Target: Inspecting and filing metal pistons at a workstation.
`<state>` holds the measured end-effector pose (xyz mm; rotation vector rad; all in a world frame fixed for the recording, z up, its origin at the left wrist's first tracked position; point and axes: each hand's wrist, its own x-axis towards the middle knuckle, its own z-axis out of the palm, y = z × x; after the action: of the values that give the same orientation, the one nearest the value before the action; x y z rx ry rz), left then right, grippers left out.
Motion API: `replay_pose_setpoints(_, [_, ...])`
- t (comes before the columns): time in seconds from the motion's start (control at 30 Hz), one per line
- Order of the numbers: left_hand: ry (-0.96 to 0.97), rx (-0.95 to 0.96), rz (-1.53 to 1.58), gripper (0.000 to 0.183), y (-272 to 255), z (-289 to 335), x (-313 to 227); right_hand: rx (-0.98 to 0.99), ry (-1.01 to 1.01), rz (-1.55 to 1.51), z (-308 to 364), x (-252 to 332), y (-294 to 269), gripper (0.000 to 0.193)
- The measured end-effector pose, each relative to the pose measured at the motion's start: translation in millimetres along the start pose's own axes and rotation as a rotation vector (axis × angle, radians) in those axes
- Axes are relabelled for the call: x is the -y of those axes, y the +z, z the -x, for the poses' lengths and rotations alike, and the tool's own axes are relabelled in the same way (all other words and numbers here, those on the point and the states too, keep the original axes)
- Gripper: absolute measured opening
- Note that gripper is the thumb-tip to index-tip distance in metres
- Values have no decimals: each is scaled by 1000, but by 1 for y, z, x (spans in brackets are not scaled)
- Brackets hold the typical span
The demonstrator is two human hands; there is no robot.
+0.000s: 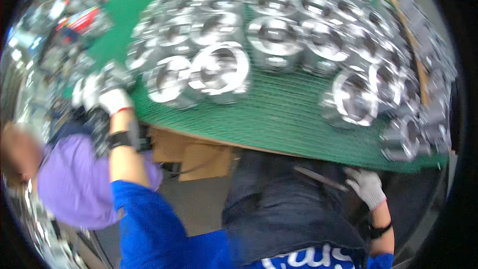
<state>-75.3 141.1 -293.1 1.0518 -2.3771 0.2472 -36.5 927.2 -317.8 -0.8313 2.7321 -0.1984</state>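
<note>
Some bare mat (279, 104), right hand (368, 188) near edge (298, 155)

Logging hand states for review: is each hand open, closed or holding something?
Left hand: at a metal part; blur hides whether it grips.
Right hand: by a thin bar's end; grip cannot be told.

Green-topped table (284, 114) crowded with shiny, hollow metal cylinders (275, 52).

fisheye view from the head, downward onto nearby green tabletop (279, 114)
</note>
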Motion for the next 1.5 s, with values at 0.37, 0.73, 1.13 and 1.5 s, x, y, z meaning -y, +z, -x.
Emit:
replay_pose_setpoints(0.37, [460,20,982,61,-150,134,-144,157,-128,-815,-24,27,-80,45])
replay_pose_setpoints(0.73, [1742,259,648,66,-228,213,-369,55,-92,-1134,-18,34,-99,35])
replay_pose_setpoints(1.13, [352,1069,1348,59,-204,272,-254,34,-6,-1213,-39,41,-109,39])
replay_pose_setpoints(1.5, [815,727,1146,46,-160,305,-228,-187,300,-1417,-55,55,-92,47])
